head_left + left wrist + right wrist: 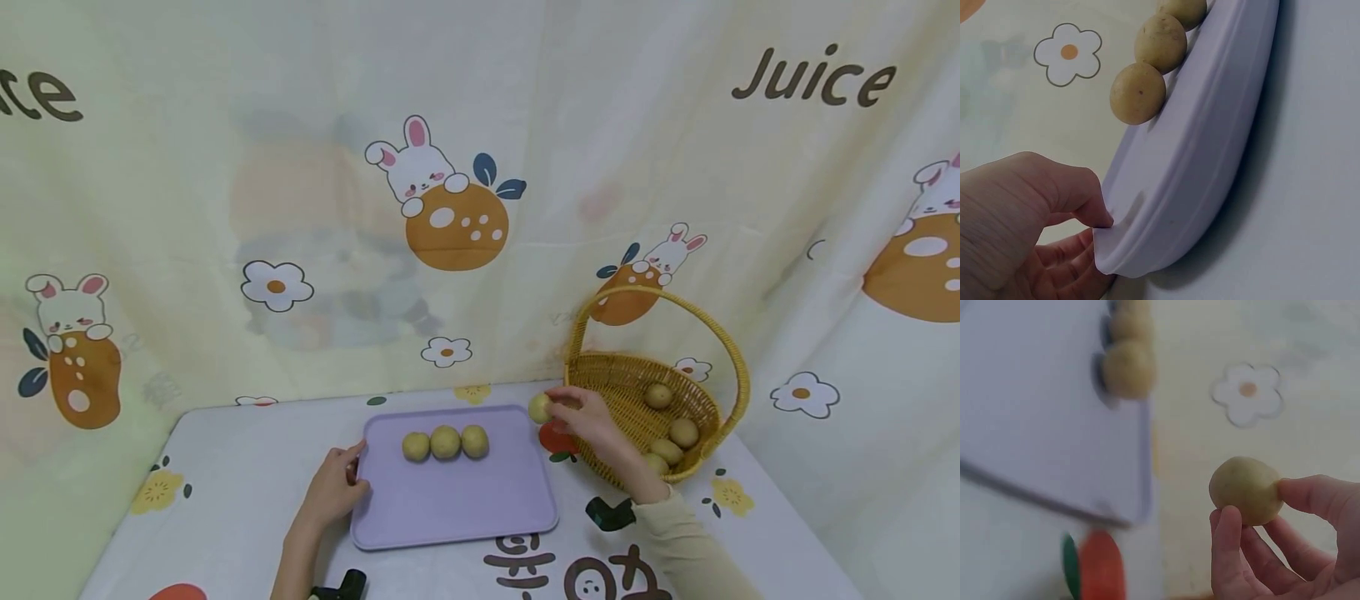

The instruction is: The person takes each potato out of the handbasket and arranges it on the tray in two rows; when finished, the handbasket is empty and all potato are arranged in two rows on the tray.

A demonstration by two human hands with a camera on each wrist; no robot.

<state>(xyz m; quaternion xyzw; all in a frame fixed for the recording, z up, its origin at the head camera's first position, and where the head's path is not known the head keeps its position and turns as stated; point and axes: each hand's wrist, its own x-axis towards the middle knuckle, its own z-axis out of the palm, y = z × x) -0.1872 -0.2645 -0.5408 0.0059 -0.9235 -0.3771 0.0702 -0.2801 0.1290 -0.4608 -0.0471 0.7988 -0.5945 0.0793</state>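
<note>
A small round potato (1244,487) is pinched between the thumb and fingers of my right hand (588,417), held in the air between the tray and the basket. My left hand (335,486) grips the left rim of a purple tray (457,508), thumb on top and fingers curled beneath, as the left wrist view shows. Three potatoes (446,442) sit side by side in a row across the tray's far half. To the right stands a yellow woven basket (622,383) with a tall handle, holding several more potatoes (683,432).
A white tablecloth (247,492) printed with fruit and flowers covers the table. Behind it hangs a pale curtain (322,208) with rabbit prints. The basket's arched handle (738,367) rises high at the right. Black straps (610,514) are at both wrists.
</note>
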